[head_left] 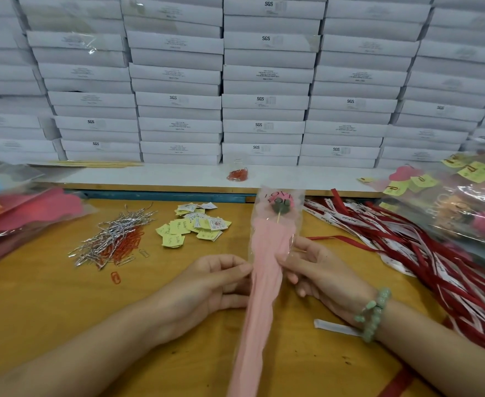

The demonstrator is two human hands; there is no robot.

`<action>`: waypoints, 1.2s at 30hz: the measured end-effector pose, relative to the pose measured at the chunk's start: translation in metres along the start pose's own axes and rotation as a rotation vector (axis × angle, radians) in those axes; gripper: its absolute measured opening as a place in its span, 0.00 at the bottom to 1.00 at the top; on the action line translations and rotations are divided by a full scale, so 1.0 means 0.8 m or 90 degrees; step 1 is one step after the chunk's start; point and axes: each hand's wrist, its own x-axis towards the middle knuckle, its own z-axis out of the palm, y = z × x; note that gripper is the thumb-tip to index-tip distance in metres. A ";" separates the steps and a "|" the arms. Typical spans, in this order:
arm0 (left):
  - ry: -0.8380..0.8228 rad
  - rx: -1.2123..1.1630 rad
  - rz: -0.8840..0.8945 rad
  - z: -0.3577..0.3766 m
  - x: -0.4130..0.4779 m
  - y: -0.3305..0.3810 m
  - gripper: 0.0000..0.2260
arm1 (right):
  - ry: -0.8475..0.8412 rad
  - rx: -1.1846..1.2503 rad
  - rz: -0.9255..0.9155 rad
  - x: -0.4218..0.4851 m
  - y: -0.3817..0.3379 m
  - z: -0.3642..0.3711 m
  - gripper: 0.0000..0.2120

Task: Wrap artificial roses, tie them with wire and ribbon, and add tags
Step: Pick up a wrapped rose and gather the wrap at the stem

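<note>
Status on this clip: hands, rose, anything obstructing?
Hands: left hand, right hand both pinch the wrapped rose mid-sleeve. Unused wire ties and ribbons lie alongside. Nothing blocking.

Left hand (215,282), right hand (318,270): curled fingers.

The wooden table (49,310) bears wire ties (115,233), paper tags (195,224), red ribbons (424,253), paperclips (128,245).

The bare right forearm (436,348) carries 1 bracelet (374,316) of round, pale-green beads at the wrist.
</note>
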 end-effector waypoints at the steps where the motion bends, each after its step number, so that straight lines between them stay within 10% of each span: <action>1: -0.014 -0.013 -0.003 -0.002 0.000 0.001 0.09 | 0.002 0.002 0.001 0.000 0.000 0.000 0.18; 36: -0.083 -0.089 -0.009 -0.002 0.003 -0.001 0.11 | -0.135 0.003 0.019 -0.005 -0.008 -0.010 0.13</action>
